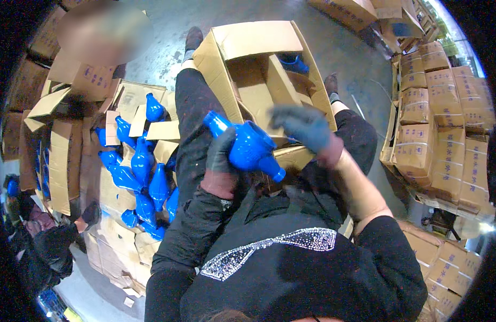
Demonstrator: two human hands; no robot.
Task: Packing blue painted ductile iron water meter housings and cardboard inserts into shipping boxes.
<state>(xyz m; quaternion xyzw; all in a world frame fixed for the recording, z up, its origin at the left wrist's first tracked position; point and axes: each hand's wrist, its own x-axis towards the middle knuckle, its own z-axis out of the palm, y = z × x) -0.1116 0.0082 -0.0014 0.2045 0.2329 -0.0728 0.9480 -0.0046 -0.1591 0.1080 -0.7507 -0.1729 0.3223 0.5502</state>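
A blue water meter body (250,149), with a round open cup and a tapered pipe end on either side, is held tilted over my lap. My left hand (220,166), in a dark glove, is closed around its left side. To the right of the part, my gloved right hand (307,129) hovers apart from it, over the near side of an open carton (258,40). Motion smears its fingers. Cardboard dividers stand in the carton between my legs, and another blue body (293,64) lies in its far right compartment.
On my left, several blue bodies (143,161) lie heaped on flattened cardboard (111,236). Strapped cartons (446,112) are stacked on a pallet at the right. Another person's dark sleeve (49,247) shows at the lower left, near an open carton (65,161).
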